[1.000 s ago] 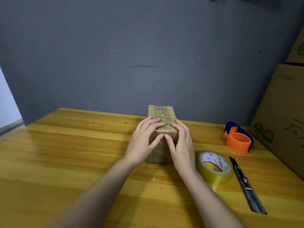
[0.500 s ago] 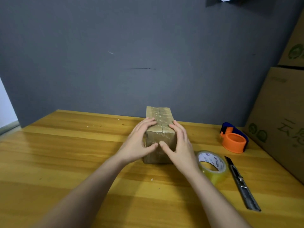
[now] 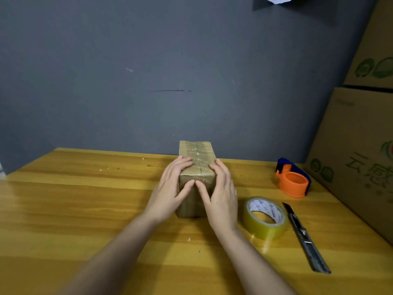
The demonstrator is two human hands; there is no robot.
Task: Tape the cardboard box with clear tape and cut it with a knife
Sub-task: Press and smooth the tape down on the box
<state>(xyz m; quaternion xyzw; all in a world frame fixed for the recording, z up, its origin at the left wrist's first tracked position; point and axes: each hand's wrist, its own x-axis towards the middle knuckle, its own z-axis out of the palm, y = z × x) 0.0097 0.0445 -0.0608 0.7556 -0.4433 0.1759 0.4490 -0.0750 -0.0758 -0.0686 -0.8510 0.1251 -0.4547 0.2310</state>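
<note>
Cardboard box (image 3: 196, 158) sits lengthwise near the middle of the wooden worktop (image 3: 74, 209), its far end close to the grey wall (image 3: 148, 71), with glossy tape running along the seam on its top. Both hands are pressed flat against its near end: the left hand (image 3: 170, 190) cups the left corner and the right hand (image 3: 221, 192) the right corner. The fingers (image 3: 182, 165) of each are spread and laid over the top edge, and the two thumbs meet on the front face; neither hand closes around anything. Right of the box, just beside the right wrist, a roll of clear tape (image 3: 265, 218) lies flat. Right of the box again, beyond the roll, a utility knife (image 3: 306, 239) lies pointing away. Farther back on that side of the box stands an orange and blue tape dispenser (image 3: 293, 182), and past it large printed cartons (image 3: 361, 156) are stacked at the worktop's edge.
</note>
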